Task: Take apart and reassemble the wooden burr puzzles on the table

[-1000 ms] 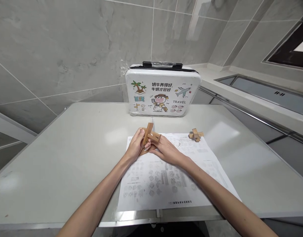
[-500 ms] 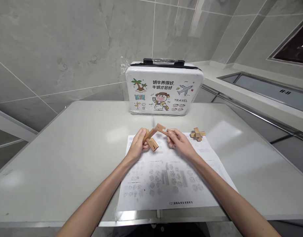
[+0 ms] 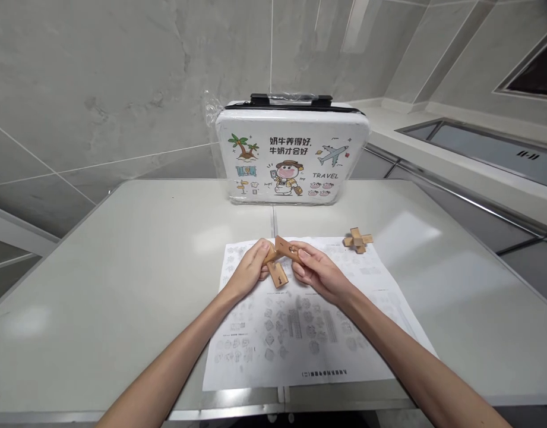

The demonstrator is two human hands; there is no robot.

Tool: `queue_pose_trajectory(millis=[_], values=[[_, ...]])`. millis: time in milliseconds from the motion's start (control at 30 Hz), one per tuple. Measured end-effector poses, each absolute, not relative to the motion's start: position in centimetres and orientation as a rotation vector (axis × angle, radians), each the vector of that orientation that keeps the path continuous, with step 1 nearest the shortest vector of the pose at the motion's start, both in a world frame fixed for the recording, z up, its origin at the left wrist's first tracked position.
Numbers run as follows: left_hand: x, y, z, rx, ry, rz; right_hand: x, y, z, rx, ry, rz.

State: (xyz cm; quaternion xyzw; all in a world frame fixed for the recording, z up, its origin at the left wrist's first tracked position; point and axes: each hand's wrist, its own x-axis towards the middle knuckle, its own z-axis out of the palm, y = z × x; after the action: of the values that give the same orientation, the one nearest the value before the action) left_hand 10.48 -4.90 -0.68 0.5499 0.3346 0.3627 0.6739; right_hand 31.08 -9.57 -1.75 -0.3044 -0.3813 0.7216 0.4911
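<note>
My left hand (image 3: 250, 271) is closed on a notched wooden puzzle piece (image 3: 277, 274) that points down toward the paper. My right hand (image 3: 318, 272) pinches a second wooden bar (image 3: 285, 248) whose left end meets the piece in my left hand. Both hands hover just above a printed instruction sheet (image 3: 300, 333) covered in small diagrams. An assembled wooden cross puzzle (image 3: 357, 240) lies on the sheet's far right corner, apart from my hands.
A white cartoon-printed case (image 3: 293, 154) with a black handle stands upright at the back of the pale table (image 3: 122, 261). Grey tiled walls rise behind it. A ledge with a window frame (image 3: 478, 160) runs along the right.
The two wooden pieces were crossed together, then pulled apart by my hands. Now my right hand has brought its bar back against the left piece. The view has shifted slightly closer.
</note>
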Motion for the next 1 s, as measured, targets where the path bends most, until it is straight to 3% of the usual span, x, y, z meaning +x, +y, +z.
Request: queue_pose_trajectory(millis=[1000], values=[[10.3, -5.3, 0.2, 1.352, 0.717, 0.740, 31.3, -10.2, 0.2, -0.745, -1.115, 1.857]])
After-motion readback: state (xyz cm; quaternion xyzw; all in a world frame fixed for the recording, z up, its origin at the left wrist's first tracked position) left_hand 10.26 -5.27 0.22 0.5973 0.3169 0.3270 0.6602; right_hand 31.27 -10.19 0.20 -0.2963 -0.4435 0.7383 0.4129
